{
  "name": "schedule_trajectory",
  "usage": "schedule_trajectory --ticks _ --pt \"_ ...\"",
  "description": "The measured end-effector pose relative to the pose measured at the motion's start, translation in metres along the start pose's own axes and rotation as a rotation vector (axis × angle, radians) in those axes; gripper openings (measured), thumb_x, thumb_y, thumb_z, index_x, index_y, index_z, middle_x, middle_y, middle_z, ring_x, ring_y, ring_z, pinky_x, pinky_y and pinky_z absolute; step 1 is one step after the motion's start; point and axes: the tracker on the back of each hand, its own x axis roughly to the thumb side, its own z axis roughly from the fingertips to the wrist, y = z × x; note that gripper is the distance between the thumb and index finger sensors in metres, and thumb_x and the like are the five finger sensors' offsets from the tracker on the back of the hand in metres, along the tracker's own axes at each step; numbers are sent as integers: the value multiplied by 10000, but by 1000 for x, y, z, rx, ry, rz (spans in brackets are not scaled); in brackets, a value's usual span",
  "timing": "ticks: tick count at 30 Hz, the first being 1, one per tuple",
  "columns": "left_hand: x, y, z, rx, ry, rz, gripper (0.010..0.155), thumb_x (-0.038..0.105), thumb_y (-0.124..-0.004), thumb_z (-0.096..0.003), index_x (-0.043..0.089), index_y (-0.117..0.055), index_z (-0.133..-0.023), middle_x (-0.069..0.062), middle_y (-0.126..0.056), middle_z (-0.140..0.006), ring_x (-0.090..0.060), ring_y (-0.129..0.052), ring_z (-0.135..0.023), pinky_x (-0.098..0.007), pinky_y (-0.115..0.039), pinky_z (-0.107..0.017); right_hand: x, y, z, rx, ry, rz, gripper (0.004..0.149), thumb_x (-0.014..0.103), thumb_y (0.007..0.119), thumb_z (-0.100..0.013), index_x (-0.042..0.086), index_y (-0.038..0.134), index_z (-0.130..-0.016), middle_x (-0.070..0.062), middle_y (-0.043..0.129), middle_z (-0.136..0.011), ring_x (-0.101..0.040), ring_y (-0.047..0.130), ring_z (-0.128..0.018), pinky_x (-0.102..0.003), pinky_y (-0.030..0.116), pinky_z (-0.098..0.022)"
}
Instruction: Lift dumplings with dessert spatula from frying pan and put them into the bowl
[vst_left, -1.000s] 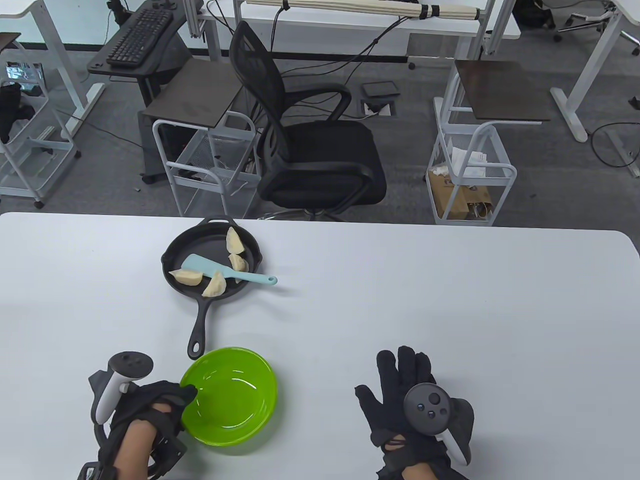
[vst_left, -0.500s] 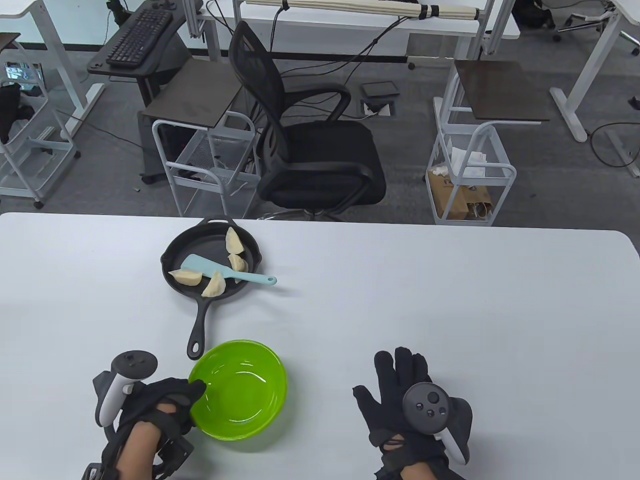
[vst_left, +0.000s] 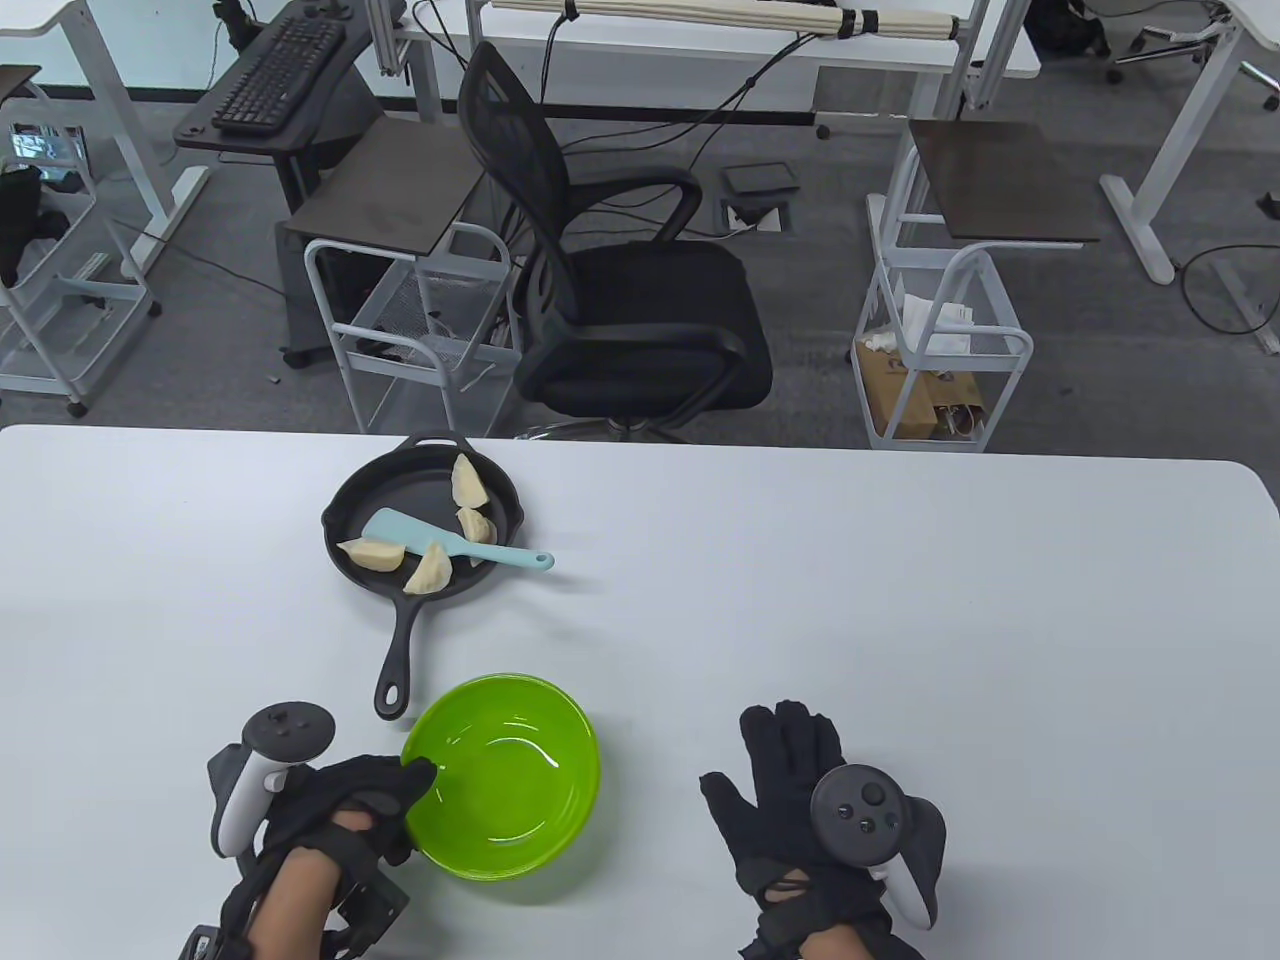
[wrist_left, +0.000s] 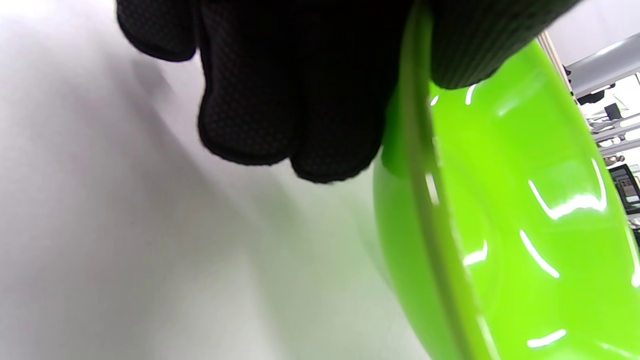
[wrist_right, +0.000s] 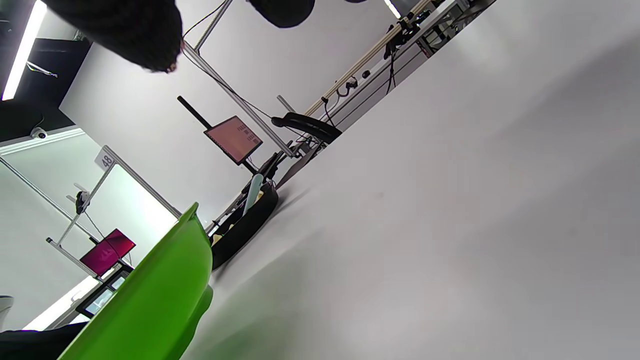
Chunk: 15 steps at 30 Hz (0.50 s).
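A black frying pan (vst_left: 350, 500) stands left of the table's middle with several pale dumplings (vst_left: 372, 553) in it. A light blue dessert spatula (vst_left: 452, 542) lies across the pan, its handle poking over the right rim. The bright green bowl (vst_left: 510, 790) sits near the front edge, below the pan's handle. My left hand (vst_left: 375, 795) pinches the bowl's left rim, thumb inside; in the left wrist view the fingers (wrist_left: 280, 105) curl under the bowl (wrist_left: 500, 225). My right hand (vst_left: 790, 790) lies flat on the table to the right, fingers spread, holding nothing.
The white table (vst_left: 900, 600) stretches wide to the right of the pan. Beyond its far edge stand a black office chair (vst_left: 620, 290) and white wire carts (vst_left: 940, 340). The right wrist view shows the bowl's side (wrist_right: 150, 295) and the pan (wrist_right: 245, 225) behind it.
My left hand has slid the green bowl to the right and slightly away from the front edge. The right hand has barely shifted. Pan, dumplings and spatula have not moved.
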Motion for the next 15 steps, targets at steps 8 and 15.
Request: schedule_trajectory --ticks 8,15 --pt "8 -8 1 24 -73 12 525 563 -779 -487 190 -905 -834 10 -1117 -592 -223 -1038 -549 -574 -641 -687 -2 7 -2 61 12 -84 758 549 700 -583 141 348 -1116 -230 202 -1155 -586 131 -1016 -715 159 -722" --pt "13 -16 0 12 -97 17 530 568 -775 -486 185 -907 -829 6 -1117 -587 -225 -1039 -543 -572 -643 -686 -3 10 -3 90 23 -129 760 551 698 -584 136 346 -1115 -229 237 -1158 -592 186 -1019 -721 172 -724"
